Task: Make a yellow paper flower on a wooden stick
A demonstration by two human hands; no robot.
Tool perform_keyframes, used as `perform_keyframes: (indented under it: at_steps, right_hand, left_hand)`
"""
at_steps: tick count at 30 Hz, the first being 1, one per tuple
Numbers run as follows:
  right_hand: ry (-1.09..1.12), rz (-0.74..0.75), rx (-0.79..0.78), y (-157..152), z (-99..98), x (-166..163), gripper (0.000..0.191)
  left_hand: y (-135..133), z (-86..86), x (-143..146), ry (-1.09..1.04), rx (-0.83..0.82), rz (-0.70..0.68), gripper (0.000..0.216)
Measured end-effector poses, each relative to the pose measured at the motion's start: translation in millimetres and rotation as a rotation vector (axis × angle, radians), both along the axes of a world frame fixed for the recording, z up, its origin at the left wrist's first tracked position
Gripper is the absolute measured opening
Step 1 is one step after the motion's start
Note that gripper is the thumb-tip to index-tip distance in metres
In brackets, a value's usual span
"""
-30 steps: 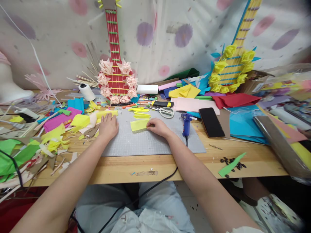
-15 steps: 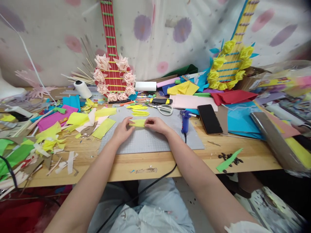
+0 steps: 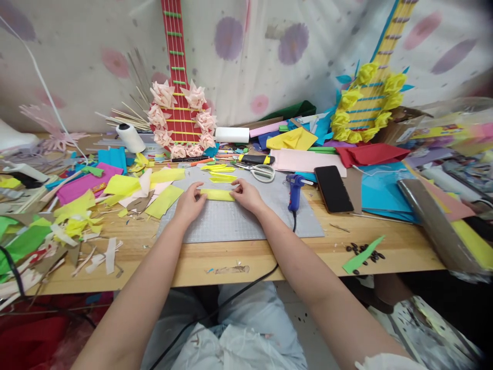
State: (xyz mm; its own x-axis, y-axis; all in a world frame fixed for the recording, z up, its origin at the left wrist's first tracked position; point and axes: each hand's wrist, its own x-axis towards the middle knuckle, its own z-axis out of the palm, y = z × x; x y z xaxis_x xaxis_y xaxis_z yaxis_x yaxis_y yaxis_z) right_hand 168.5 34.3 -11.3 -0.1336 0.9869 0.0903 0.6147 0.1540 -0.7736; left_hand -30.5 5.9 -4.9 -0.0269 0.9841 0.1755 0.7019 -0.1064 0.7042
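Note:
A narrow yellow paper strip (image 3: 217,195) stretches level between my two hands, just over the grey cutting mat (image 3: 215,226). Its left end is pinched by my left hand (image 3: 190,203), thumb against fingers. At the other end, my right hand (image 3: 246,195) grips it between thumb and fingertips. Beyond the strip lie several cut yellow paper pieces (image 3: 222,178). Scissors (image 3: 262,173) rest behind my right hand, and a blue glue gun (image 3: 294,193) lies on the mat's right side.
Yellow paper sheets (image 3: 164,202) and scraps cover the left. A phone (image 3: 333,189) and blue sheets (image 3: 385,187) lie right. Behind stand a red paper guitar (image 3: 180,123) and a yellow one (image 3: 365,105). The glue gun's cord (image 3: 246,285) crosses the table's front edge.
The strip now looks flatter and straighter, with more of it showing between my hands. My left hand has shifted slightly left. The camera view has moved a little.

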Motion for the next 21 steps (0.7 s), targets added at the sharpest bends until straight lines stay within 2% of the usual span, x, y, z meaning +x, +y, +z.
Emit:
perform_keyframes:
  at_steps: [4,10,21]
  right_hand:
    - [-0.101,-0.026,0.046,-3,-0.7,-7,0.029]
    - [-0.247,-0.111,0.069,-8,5.6,-17,0.027]
    - [-0.441,-0.146,0.084,-12,9.9,-24,0.023]
  left_hand:
    - [4,2.5,2,0.101,0.048,0.1,0.043]
    - [7,2.0,8,0.26,0.073,0.181,0.043]
    - [10,1.8,14,0.437,0.095,0.213,0.046]
